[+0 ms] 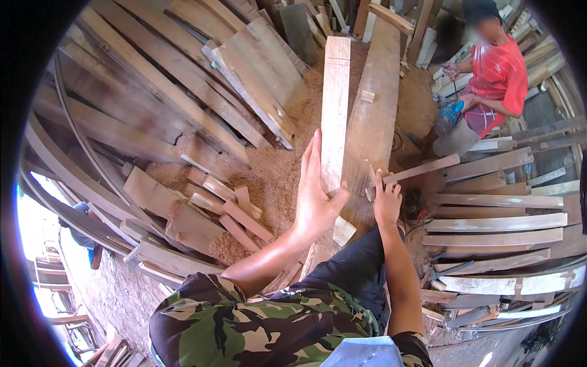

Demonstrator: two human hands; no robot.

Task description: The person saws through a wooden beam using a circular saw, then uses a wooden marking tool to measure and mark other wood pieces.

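Note:
My left hand (318,192) is wrapped around the lower end of a pale wooden board (335,110), with the thumb on its right edge and the fingers along its left. The board tilts up and away from me, with dark lines marked across its far end. Lower and to the right, my right hand (386,202) has its fingers apart over the edge of a wide wooden plank (374,101). Small wood bits lie by its fingertips, and a narrow wooden strip (425,169) reaches rightward beside them. I see nothing gripped in that hand.
Stacked boards (165,79) lean at the left, and piled timber (498,220) fills the right. Sawdust (269,189) and offcuts (244,220) cover the floor. At the upper right a person in red (498,79) holds a blue power tool (449,116). A small wood block (367,96) lies on the plank.

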